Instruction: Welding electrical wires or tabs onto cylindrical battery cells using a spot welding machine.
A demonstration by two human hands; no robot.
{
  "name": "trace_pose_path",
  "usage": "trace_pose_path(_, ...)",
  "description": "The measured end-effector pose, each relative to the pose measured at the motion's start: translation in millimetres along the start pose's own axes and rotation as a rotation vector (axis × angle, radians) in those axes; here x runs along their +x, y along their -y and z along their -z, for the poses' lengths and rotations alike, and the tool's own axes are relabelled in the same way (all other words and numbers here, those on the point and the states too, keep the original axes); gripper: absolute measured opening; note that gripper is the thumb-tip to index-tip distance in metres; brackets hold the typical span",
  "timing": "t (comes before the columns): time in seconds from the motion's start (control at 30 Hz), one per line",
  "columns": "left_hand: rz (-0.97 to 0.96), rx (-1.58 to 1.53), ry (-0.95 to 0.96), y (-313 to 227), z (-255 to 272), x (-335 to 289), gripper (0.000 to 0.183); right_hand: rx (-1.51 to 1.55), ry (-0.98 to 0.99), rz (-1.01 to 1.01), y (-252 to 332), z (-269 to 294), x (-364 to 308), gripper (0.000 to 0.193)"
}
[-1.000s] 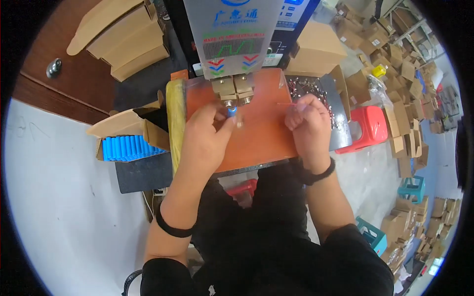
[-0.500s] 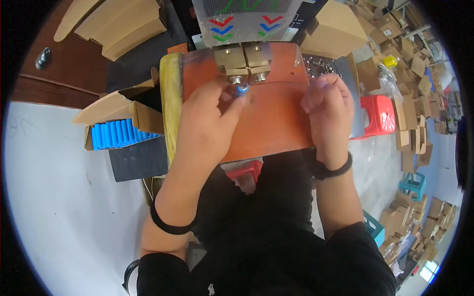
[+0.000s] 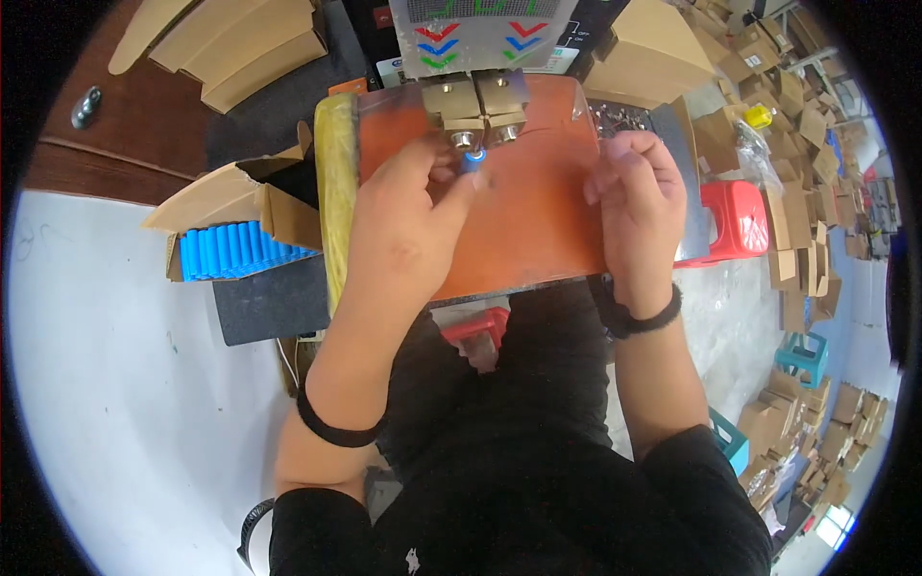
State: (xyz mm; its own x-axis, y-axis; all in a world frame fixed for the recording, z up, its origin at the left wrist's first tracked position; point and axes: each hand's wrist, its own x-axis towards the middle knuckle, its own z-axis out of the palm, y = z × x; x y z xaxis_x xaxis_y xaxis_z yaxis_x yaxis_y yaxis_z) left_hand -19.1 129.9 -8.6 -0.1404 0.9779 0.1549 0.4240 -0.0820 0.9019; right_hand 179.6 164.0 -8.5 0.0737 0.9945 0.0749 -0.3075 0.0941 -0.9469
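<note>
My left hand [image 3: 406,226] is closed round a blue cylindrical battery cell [image 3: 473,161], pinched between thumb and fingers. The cell's pale end faces the two brass-coloured electrode blocks [image 3: 476,104] of a spot welder, right beneath their tips; whether it touches them is unclear. To the right, over the edge of the orange work mat [image 3: 528,235], my right hand [image 3: 642,206] is closed with thumb and fingertips together. Anything between those fingers is too small to make out. Small metal parts [image 3: 617,119] lie piled just beyond it.
At left, an open cardboard box [image 3: 274,216] holds rows of blue cells [image 3: 226,250]. A yellow-wrapped pad [image 3: 336,192] lines the mat's left edge. A red stool [image 3: 738,221] stands at right, with many cardboard boxes [image 3: 792,254] stacked beyond.
My left hand and the battery cell have shifted slightly away from me, closer under the electrodes. My right hand stays pinched, almost in place. The whole view has tilted a little.
</note>
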Motion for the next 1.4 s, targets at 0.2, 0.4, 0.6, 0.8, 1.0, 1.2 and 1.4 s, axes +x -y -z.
trace_pose_path(0.2, 0.130, -0.116, 0.172, -7, 8, -13, 0.021, -0.187, -0.058, 0.161, 0, 0, -5, 0.005)
trace_pose_path(0.4, -0.195, -0.024, 0.190, 1, 6, -14, 0.027, -0.217, 0.249, 0.149, 3, -1, -6, 0.002)
trace_pose_path(0.6, -0.040, 0.092, 0.097, 1, -1, -4, 0.024, -0.254, 0.237, -0.052, 6, -17, 9, 0.009)
trace_pose_path(0.8, -0.041, 0.124, 0.072, -1, -1, -4, 0.023, -0.380, 0.261, -0.051, -2, -19, 11, 0.010)
trace_pose_path(1.0, -0.041, 0.105, 0.051, 1, -4, -4, 0.021, -0.398, 0.287, -0.034, -1, -22, 9, 0.010)
trace_pose_path(1.2, -0.087, 0.169, 0.040, 3, -7, -2, 0.021, -0.419, 0.285, 0.031, -8, -19, 12, 0.012)
trace_pose_path(1.4, -0.108, 0.210, 0.042, -4, 0, -1, 0.023, -0.439, 0.279, 0.057, 0, -23, 9, 0.013)
